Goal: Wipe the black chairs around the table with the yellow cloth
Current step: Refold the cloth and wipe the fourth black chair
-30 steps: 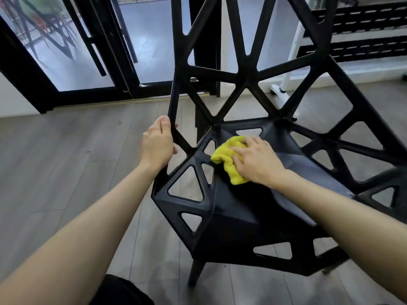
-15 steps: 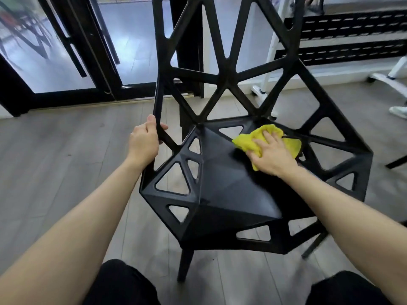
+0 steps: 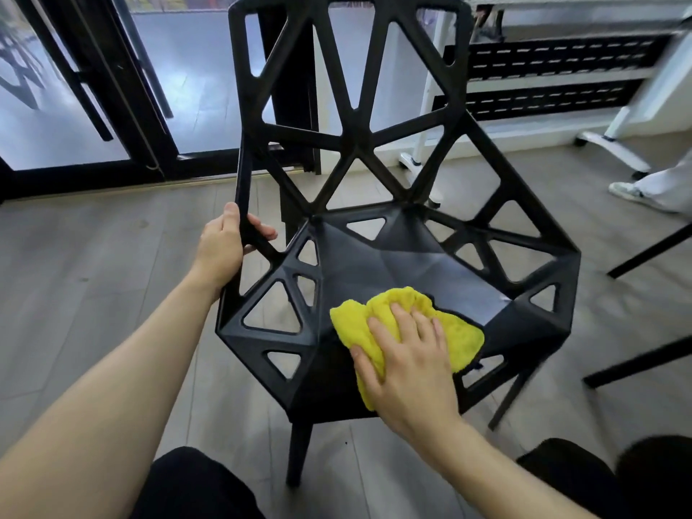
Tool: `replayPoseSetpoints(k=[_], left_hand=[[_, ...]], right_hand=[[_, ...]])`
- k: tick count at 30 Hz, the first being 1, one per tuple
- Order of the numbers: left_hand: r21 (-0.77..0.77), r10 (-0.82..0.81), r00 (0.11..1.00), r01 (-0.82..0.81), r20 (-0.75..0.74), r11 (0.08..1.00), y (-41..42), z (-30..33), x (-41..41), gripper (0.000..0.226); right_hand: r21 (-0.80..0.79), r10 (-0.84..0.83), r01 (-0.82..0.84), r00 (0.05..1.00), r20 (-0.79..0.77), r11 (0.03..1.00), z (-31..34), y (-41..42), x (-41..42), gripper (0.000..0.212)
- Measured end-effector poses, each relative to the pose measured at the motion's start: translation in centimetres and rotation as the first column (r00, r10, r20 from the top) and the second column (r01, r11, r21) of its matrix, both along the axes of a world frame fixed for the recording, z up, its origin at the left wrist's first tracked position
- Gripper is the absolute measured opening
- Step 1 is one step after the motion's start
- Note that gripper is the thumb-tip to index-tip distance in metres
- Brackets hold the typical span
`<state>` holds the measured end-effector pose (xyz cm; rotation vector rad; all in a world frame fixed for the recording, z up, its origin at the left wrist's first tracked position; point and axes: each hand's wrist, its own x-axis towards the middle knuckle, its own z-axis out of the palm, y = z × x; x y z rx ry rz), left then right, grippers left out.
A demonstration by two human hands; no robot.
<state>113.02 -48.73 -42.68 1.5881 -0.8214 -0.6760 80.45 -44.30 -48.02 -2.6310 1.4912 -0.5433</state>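
The right hand [image 3: 408, 372] is lying flat, fingers straight and slightly spread, pressing the yellow cloth [image 3: 402, 327] onto the front of the black chair [image 3: 374, 264] seat. The left hand [image 3: 224, 245] is curling its fingers around the left strut of the backrest, gripping it. Dark chair legs [image 3: 644, 252] are jutting in at the right. Farther off, a white shoe [image 3: 625, 191] is resting on the grey wood floor [image 3: 93, 264] beside a white wheeled base [image 3: 610, 147]. Glass doors [image 3: 112, 88] with black frames are standing behind.

Yellow cloth [image 3: 460, 333] partly under hand; chair [image 3: 374, 264] top cropped.
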Motion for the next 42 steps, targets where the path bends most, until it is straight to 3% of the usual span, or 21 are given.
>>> replayPoseSetpoints(k=[2,6,9,15,19,22,24,26,29,33,36,39,41,42], left_hand=[[-0.026,-0.011,0.999,0.009,-0.051,1.000,0.1,0.2,-0.1,0.055],[-0.053,-0.014,0.990,0.006,-0.143,0.999,-0.1,0.3,-0.3,0.051],[-0.067,-0.011,0.985,-0.001,-0.173,0.998,0.0,0.3,-0.5,0.050],[-0.091,0.019,0.974,-0.040,-0.224,0.995,0.2,-0.2,-1.2,0.049],[-0.119,0.049,0.959,-0.085,-0.278,0.989,1.0,-0.5,-2.4,0.048],[-0.135,0.079,0.955,-0.122,-0.286,0.983,2.2,-0.8,-3.0,0.047],[-0.134,0.097,0.952,-0.141,-0.291,0.981,2.6,-0.8,-3.3,0.047],[-0.136,0.109,0.945,-0.157,-0.308,0.978,3.0,-0.8,-3.7,0.047],[-0.145,0.135,0.934,-0.191,-0.331,0.971,3.0,-0.5,-5.8,0.046],[-0.141,0.230,0.911,-0.292,-0.343,0.946,1.5,-0.1,-13.4,0.046],[-0.114,0.274,0.935,-0.305,-0.223,0.946,0.1,0.0,-18.0,0.048],[-0.001,0.195,0.977,-0.195,0.084,0.981,0.9,-0.8,-17.4,0.048],[-0.033,0.214,0.888,-0.219,0.407,0.975,2.1,-0.8,-14.8,0.041],[-0.119,0.266,0.772,-0.243,0.577,0.963,2.4,-0.4,-13.3,0.042]], right_hand=[[-0.022,-0.040,0.042,0.997,0.061,0.999,-0.9,2.7,3.0,0.051],[-0.117,0.182,-0.164,0.970,0.164,0.979,-2.2,6.7,7.6,0.058],[-0.215,0.294,-0.257,0.942,0.161,0.942,-2.8,4.2,4.4,0.055],[-0.156,-0.001,0.040,0.970,0.244,0.987,-1.3,-4.1,-4.9,0.036],[-0.143,-0.157,0.212,0.933,0.324,0.967,-2.2,-1.2,-3.8,0.041],[-0.194,0.089,-0.020,0.931,0.354,0.981,-3.2,4.8,-0.9,0.042],[-0.262,0.312,-0.232,0.892,0.326,0.937,-3.8,7.3,0.6,0.043],[-0.317,0.432,-0.341,0.857,0.283,0.885,-4.1,7.2,0.4,0.044],[-0.353,0.465,-0.367,0.849,0.252,0.861,-4.0,3.4,-3.1,0.044],[-0.314,0.289,-0.181,0.894,0.342,0.932,-4.0,-2.4,-9.3,0.035],[-0.156,0.012,0.064,0.896,0.444,0.986,-2.9,-5.2,-12.0,0.034],[0.006,-0.204,0.227,0.862,0.463,0.974,-1.5,-4.0,-10.0,0.037],[-0.001,-0.135,0.153,0.878,0.459,0.988,-1.4,-2.2,-8.1,0.033],[-0.011,-0.097,0.115,0.883,0.460,0.993,-1.4,-1.6,-7.5,0.032]])
